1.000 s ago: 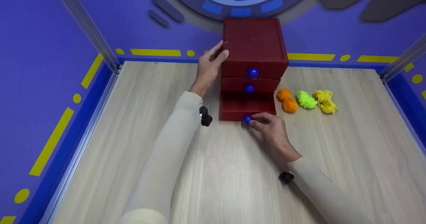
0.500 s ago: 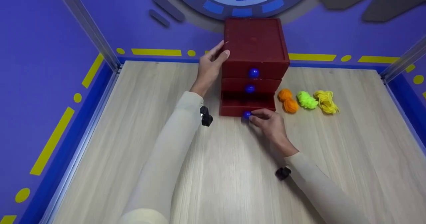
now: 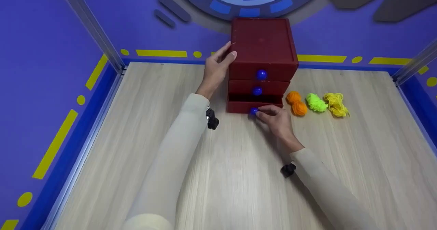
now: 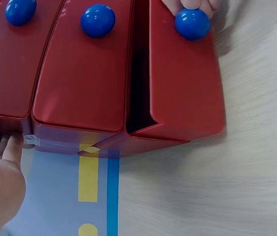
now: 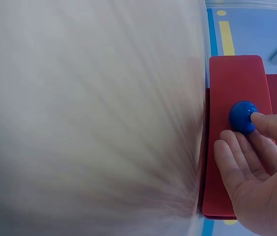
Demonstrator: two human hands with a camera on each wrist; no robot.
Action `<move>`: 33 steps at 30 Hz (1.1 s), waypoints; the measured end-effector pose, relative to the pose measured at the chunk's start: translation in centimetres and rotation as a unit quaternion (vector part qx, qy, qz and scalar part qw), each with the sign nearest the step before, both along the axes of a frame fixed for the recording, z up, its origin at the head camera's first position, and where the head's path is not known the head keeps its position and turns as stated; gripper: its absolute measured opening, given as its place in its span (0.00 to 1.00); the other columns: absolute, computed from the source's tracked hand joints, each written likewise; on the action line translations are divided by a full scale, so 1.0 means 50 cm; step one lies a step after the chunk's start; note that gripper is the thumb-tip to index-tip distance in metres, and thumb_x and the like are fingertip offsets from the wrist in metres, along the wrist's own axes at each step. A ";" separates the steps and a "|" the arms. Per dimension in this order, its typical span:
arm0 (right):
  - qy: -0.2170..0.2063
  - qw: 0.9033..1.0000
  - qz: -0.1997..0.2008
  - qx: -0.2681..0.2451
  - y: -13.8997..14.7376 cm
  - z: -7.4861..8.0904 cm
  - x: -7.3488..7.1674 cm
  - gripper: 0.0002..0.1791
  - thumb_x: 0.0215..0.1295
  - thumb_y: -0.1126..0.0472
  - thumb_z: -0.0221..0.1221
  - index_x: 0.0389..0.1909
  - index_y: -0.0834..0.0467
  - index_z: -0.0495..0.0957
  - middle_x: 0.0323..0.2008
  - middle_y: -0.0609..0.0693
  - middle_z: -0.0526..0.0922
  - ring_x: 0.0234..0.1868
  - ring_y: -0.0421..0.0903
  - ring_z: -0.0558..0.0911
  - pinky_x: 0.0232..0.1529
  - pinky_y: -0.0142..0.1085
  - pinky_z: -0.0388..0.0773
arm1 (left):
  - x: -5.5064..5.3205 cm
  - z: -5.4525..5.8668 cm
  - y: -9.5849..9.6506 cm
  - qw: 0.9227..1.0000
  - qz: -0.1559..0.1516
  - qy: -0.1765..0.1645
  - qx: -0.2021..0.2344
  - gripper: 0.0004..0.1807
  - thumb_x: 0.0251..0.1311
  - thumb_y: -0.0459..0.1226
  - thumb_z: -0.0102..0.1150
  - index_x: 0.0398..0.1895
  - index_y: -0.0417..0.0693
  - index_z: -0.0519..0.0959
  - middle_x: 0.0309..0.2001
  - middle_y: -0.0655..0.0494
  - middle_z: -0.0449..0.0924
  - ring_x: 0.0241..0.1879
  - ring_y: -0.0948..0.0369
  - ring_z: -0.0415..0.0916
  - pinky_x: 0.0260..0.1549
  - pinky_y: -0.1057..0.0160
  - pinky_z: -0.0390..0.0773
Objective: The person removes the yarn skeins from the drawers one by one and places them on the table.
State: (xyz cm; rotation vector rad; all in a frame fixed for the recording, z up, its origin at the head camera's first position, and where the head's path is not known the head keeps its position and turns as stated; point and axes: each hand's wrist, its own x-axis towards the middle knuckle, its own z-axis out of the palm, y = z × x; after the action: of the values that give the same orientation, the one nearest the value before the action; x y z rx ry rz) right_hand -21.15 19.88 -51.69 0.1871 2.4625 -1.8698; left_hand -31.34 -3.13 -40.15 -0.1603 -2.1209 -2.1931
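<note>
A dark red cabinet (image 3: 263, 40) with three stacked drawers stands against the back wall, each drawer bearing a round blue knob. Its bottom drawer (image 3: 240, 107) sticks out part way, a dark gap showing above its front. My right hand (image 3: 278, 122) pinches the bottom drawer's blue knob (image 5: 243, 117) between thumb and fingers. Against the cabinet's left side, near the top, my left hand (image 3: 215, 69) rests with its fingers extended. In the left wrist view the middle drawer (image 4: 82, 73) and the top one sit closed.
To the right of the cabinet lie an orange yarn bundle (image 3: 296, 103), a bright green yarn bundle (image 3: 316, 102) and a yellow yarn bundle (image 3: 336, 104) in a row on the wooden table (image 3: 239, 175). Blue panels (image 3: 191, 38) wall the table in at the back and sides.
The bottom drawer has slid inward toward the cabinet, with my right hand moving along on its knob. My left hand stays against the cabinet's side.
</note>
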 end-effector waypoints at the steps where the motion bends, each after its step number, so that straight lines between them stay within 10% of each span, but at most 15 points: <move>1: -0.002 1.000 0.000 0.000 0.000 0.000 -0.003 0.11 0.69 0.59 0.73 0.50 0.57 0.90 0.51 0.51 0.87 0.50 0.48 0.81 0.45 0.31 0.81 | 0.000 0.000 0.000 1.000 0.000 -0.001 -0.002 0.29 0.75 0.45 0.66 0.76 0.55 0.76 0.75 0.59 0.71 0.72 0.69 0.65 0.64 0.74 0.69; 33: 0.020 0.998 0.026 0.052 0.019 -0.006 -0.078 0.13 0.70 0.56 0.73 0.51 0.56 0.90 0.47 0.51 0.89 0.47 0.48 0.83 0.45 0.32 0.81 | -0.003 -0.003 0.002 1.000 0.000 0.000 0.007 0.29 0.75 0.45 0.66 0.76 0.54 0.76 0.76 0.58 0.71 0.73 0.69 0.65 0.65 0.75 0.68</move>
State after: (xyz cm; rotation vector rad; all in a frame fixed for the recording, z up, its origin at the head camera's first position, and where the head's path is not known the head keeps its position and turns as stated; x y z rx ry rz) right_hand -25.06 20.82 -52.02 0.0881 2.5658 -1.7449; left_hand -31.48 -3.04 -40.31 -0.1602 -2.1053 -2.2069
